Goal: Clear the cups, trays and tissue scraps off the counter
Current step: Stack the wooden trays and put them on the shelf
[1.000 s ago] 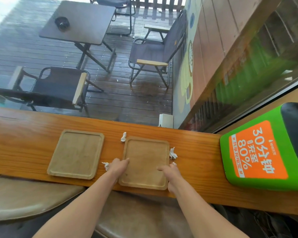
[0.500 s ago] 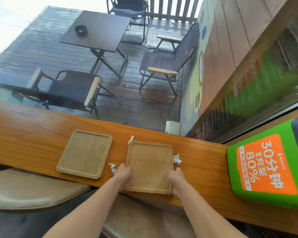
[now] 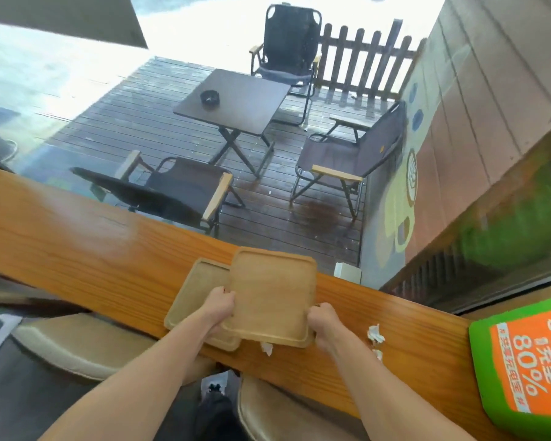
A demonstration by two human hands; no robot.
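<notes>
I hold a square wooden tray [image 3: 272, 294] lifted off the wooden counter [image 3: 77, 249], my left hand [image 3: 218, 305] gripping its left edge and my right hand [image 3: 323, 321] its right edge. It hangs partly over a second wooden tray [image 3: 194, 292] that lies flat on the counter to the left. White tissue scraps lie on the counter: one [image 3: 267, 347] under the held tray's near edge, one [image 3: 375, 333] to the right of my right hand, and a smaller one [image 3: 377, 354] just below that.
A green and orange charging box [image 3: 522, 370] stands at the counter's right end. A small white holder [image 3: 348, 272] sits at the counter's far edge by the window. Padded stools [image 3: 77, 348] stand below the counter's near side.
Both hands closed on the right tray's edges, lifted it and carried it left, so it now overlaps the left tray. The scraps that lay around it are uncovered.
</notes>
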